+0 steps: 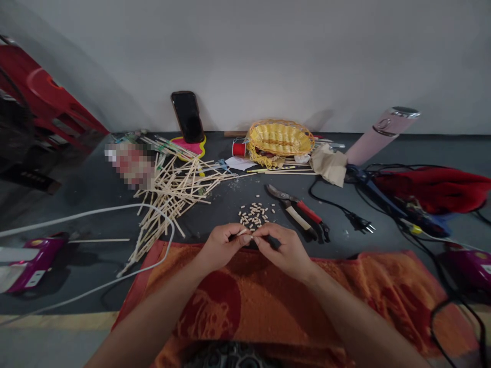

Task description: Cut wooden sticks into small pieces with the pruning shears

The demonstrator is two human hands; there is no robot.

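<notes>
Illumination is dim and low in contrast: the wall (pixel 245 61) registers as muted grey, while part of the left edge sinks toward black. 2 soft shadows fall on the wall, just right of the phone (pixel 187 117) and the yellow basket (pixel 282 139); another darkens the towel (pixel 291 306) below the left hand (pixel 223 246) and right hand (pixel 283 249). The pink bottle (pixel 370 140) tilts outward (apparently wide-angle stretching), its cap faintly glinting. 1 mosaic patch (pixel 132 166) obscures detail at left.
</notes>
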